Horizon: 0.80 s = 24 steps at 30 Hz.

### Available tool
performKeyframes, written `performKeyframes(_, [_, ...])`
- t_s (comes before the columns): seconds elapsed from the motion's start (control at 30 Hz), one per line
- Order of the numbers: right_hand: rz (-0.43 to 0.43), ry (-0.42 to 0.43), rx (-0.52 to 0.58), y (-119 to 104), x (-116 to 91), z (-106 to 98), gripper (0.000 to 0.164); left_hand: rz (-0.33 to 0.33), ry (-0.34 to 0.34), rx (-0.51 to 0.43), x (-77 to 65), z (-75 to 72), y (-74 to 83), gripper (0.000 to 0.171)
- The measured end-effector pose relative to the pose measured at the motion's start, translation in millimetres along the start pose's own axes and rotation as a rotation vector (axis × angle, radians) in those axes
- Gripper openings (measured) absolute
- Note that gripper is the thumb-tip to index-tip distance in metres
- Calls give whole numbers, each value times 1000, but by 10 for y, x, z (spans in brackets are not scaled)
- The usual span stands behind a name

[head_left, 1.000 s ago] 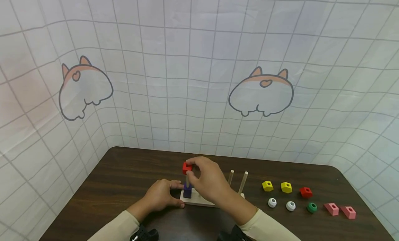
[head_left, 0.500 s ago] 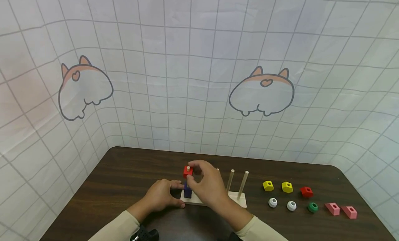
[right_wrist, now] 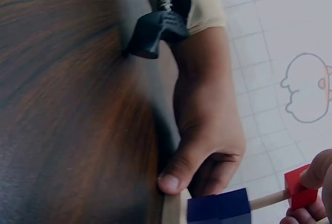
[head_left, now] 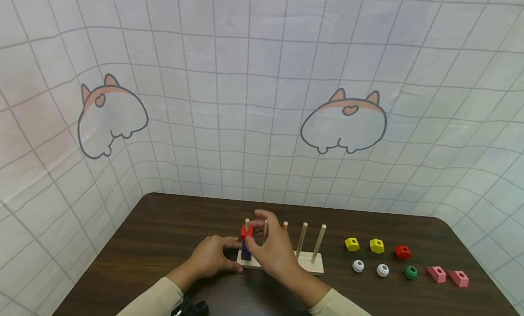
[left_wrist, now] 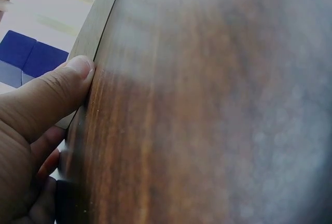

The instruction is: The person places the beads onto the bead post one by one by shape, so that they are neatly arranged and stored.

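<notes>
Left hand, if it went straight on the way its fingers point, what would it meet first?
Probably the dark blue blocks on the end peg: in the head view, the left hand points at them, perhaps even touching; depth there is unclear. Its thumb rests on the wooden base.

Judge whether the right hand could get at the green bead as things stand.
Likely not immediately: the right hand holds the red block on the peg. Otherwise, nothing covers the green bead.
</notes>
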State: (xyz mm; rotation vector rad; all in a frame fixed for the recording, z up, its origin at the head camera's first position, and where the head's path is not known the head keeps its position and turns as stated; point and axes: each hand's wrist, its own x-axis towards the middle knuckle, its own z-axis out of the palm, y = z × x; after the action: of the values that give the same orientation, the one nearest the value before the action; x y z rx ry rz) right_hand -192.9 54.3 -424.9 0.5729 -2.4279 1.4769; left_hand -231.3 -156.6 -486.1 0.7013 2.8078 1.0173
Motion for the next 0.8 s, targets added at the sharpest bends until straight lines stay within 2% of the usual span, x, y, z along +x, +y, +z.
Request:
performKeyframes(0.33, [100, -37, 12, 149, -51, 102, 57, -12, -3, 9, -4, -17, 7, 58])
performKeyframes(0.57, [78, -48, -9, 195, -78, 106, 58, -26, -14, -15, -6, -25, 32, 55])
performKeyframes(0.8, [48, -39, -37, 194, -136, 94, 68, -38, -11, -15, -10, -24, 37, 55])
